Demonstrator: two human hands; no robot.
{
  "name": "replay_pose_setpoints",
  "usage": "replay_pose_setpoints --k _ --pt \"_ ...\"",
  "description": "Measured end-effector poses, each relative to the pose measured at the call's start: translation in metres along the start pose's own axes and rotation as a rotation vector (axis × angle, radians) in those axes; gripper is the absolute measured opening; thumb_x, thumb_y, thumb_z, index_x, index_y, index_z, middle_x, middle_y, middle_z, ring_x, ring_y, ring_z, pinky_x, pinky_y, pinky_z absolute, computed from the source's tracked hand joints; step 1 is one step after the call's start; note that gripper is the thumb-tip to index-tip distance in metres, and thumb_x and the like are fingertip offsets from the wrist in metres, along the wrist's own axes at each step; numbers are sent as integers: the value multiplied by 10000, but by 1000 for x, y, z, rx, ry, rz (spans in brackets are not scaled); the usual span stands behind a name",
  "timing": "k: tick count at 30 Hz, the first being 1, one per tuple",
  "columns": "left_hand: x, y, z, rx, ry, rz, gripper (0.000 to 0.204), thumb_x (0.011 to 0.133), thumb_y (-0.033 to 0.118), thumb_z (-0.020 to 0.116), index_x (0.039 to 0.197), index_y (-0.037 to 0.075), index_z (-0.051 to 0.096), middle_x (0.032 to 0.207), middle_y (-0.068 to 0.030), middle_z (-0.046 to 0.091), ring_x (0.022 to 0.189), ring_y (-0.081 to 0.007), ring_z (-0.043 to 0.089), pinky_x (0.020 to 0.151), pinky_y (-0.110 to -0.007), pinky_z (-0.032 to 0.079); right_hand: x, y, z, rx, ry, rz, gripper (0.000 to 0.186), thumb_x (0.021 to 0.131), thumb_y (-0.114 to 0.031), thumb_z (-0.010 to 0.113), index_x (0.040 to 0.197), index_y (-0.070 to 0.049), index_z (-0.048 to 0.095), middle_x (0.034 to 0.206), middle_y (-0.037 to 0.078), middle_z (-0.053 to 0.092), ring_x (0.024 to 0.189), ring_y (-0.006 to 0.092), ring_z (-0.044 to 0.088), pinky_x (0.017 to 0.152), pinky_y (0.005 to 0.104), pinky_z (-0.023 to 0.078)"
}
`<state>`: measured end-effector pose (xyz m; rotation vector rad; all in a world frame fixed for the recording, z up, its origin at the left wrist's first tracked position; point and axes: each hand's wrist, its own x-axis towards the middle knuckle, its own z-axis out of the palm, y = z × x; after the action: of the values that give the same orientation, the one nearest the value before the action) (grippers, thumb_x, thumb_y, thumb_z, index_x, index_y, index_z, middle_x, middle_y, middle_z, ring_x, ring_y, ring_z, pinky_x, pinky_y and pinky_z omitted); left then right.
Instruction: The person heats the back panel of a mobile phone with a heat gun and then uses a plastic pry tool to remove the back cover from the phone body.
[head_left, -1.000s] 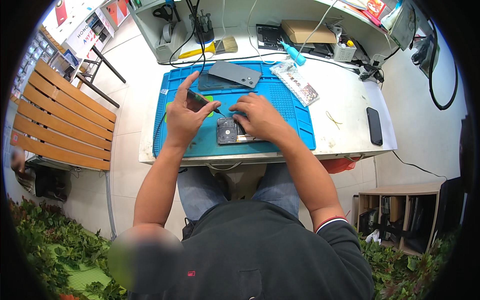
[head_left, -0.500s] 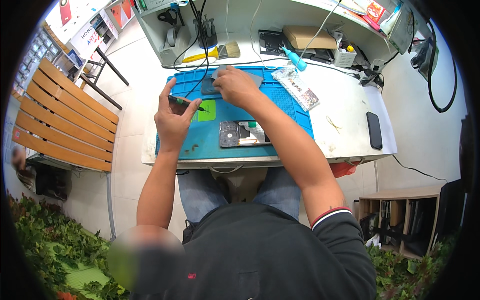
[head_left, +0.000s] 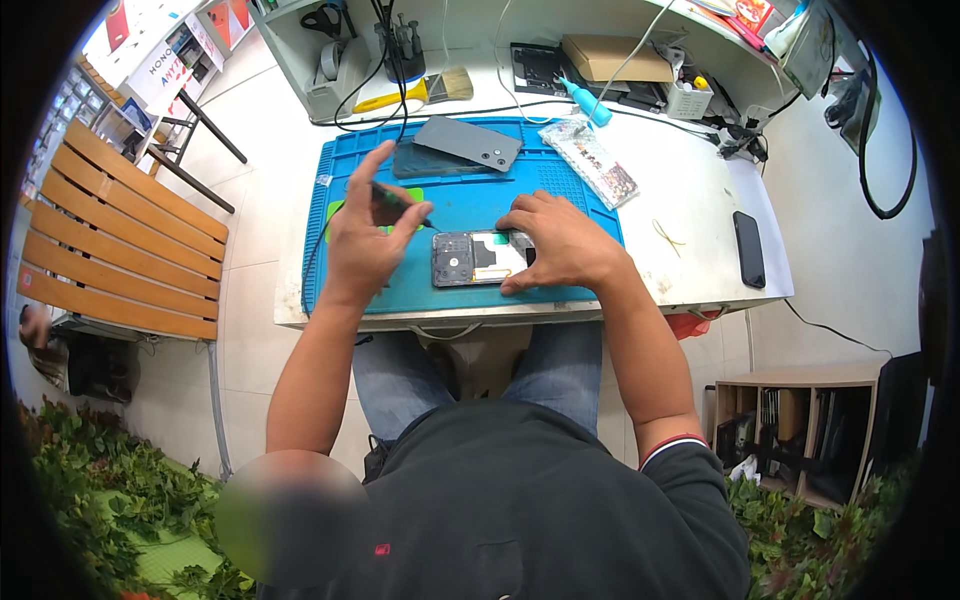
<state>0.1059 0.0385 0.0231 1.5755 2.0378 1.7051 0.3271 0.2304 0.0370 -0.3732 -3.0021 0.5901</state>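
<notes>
On the blue work mat (head_left: 560, 290) lies an opened phone (head_left: 455, 258), its inner parts facing up. My right hand (head_left: 565, 240) grips its right end, thumb at the near edge and fingers at the far edge. My left hand (head_left: 370, 225) holds a slim dark screwdriver (head_left: 388, 197) with green on it, its tip pointing right, just above and left of the phone. Under that hand a bright green pad (head_left: 334, 210) is partly hidden. Farther back rests a grey phone back cover (head_left: 468, 143) with camera holes, overlapping a dark flat piece (head_left: 415, 163).
Right of the cover lies a clear bubble-wrap packet (head_left: 590, 165). A black phone (head_left: 748, 250) rests near the table's right edge. Behind the mat are a yellow-handled brush (head_left: 415, 92), a blue bottle (head_left: 588, 103) and a white basket (head_left: 688, 100). Black cables (head_left: 380, 60) hang over the mat's far edge.
My right hand has let go of the grey back cover and come nearer to grip the opened phone. My left hand, with the screwdriver, has shifted slightly right and nearer.
</notes>
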Motion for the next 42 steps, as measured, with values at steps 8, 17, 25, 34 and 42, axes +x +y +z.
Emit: replay_pose_setpoints --k 8,17,25,34,42 --pt "11 0 20 28 -74 69 859 935 32 915 1666 114 472 952 -55 801 878 -139 812 824 -299 656 0 9 13 84 85 -38 735 688 -457 965 1275 -43 813 1216 119 717 1229 325 641 1103 430 489" --pt "13 -8 16 101 -63 86 855 942 68 901 1670 135 458 926 -64 804 815 -178 810 782 -329 650 18 8 22 161 86 -46 809 677 -498 1007 1329 -58 814 1270 126 722 1294 330 627 1143 433 486" --pt "14 -10 16 102 -89 53 847 937 52 910 1662 127 478 955 -62 808 854 -148 811 805 -307 657 17 5 17 142 46 -4 846 691 -532 1016 1374 -80 803 1323 124 708 1338 324 605 1171 434 480" --pt "26 -3 6 31 -276 153 790 961 15 860 1654 188 525 1048 -47 806 959 -177 800 879 -329 652 16 3 18 151 48 3 835 690 -504 1026 1374 -82 803 1321 119 708 1339 315 602 1173 427 469" --pt "41 24 0 269 -389 50 731 1003 45 812 1652 255 548 1155 -83 786 1020 -199 781 919 -369 631 16 0 14 110 46 -19 806 714 -475 1020 1362 -52 797 1299 131 708 1280 321 630 1161 440 490"
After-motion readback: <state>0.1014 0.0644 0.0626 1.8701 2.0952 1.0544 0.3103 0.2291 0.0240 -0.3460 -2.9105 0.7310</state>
